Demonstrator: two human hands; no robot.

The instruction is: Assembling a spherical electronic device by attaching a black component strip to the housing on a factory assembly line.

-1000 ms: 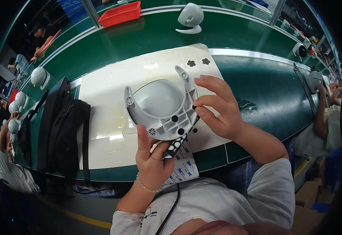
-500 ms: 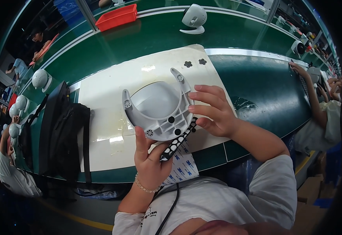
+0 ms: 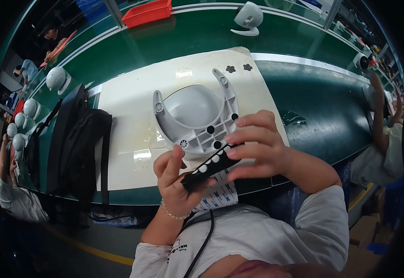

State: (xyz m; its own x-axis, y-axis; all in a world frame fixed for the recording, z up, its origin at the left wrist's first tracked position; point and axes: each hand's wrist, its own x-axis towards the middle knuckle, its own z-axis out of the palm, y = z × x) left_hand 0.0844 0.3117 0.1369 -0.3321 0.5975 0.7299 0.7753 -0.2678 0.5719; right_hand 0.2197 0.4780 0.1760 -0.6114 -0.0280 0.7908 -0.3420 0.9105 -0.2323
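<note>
A white plastic device [image 3: 190, 107] lies on the mat with its ribbed, two-pronged base [image 3: 197, 144] turned up. Three black round pads [image 3: 210, 129] show on the base. My left hand [image 3: 173, 178] grips a black sheet [image 3: 193, 180] with rows of white round spots, tilted in front of the base. At the sheet's upper end, my right hand [image 3: 262, 146] has its fingers bent close to it. Whether those fingertips pinch a pad is hidden.
Beneath the device is a cream board [image 3: 132, 125]. A black bag [image 3: 84, 143] stands to the left, beside several white devices [image 3: 56, 78]. A red tray [image 3: 147, 13] and another white device [image 3: 249, 17] are at the back. Printed backing paper [image 3: 218, 192] hangs by my lap; co-workers flank the bench.
My right hand has come from beside the base down to the black sheet. A black pad on the base's right side now shows where my fingers were. The sheet has turned slightly.
</note>
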